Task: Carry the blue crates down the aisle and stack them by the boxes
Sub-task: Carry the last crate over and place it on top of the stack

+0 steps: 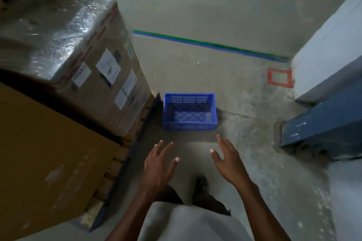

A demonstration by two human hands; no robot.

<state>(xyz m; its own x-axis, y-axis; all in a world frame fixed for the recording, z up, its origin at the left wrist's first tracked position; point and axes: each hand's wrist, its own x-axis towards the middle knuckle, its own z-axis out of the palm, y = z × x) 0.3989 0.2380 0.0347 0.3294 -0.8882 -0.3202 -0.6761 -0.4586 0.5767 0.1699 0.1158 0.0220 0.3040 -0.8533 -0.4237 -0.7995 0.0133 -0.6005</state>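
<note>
The blue perforated plastic crate (189,111) sits upright on the grey concrete floor (244,103), opening upward, nothing inside. Its long axis runs left to right across the view, with one long wall facing the person. The plastic-wrapped cardboard box stack (78,60) on a wooden pallet (125,148) stands just beside the crate's left end. The left hand (159,164) and right hand (228,160) hover near the crate's nearer wall, apart from it, fingers spread, holding nothing.
</note>
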